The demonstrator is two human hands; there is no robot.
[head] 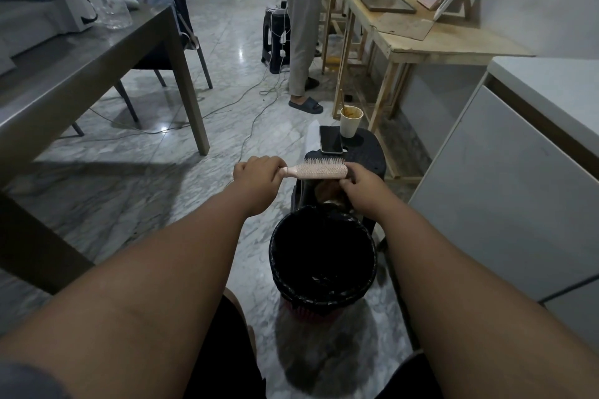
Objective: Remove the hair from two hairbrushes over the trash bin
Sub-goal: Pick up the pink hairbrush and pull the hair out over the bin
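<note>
A pale pink hairbrush (319, 170) lies level in the air, bristles up, just beyond the trash bin (324, 293), which is lined with a black bag. My left hand (257, 173) grips the brush's handle. My right hand (359, 186) is at the head's far end, fingers curled against its underside. Below the brush head a brownish clump (327, 191) shows, too dim to tell whether it is hair. A second hairbrush is not in sight.
A black stool (364, 160) behind the bin carries a phone (330, 139) and a paper cup (350, 121). A person (303, 26) stands at a wooden bench (421, 39). A grey table (97, 52) is at left, a white cabinet (505, 178) at right, cables on the floor.
</note>
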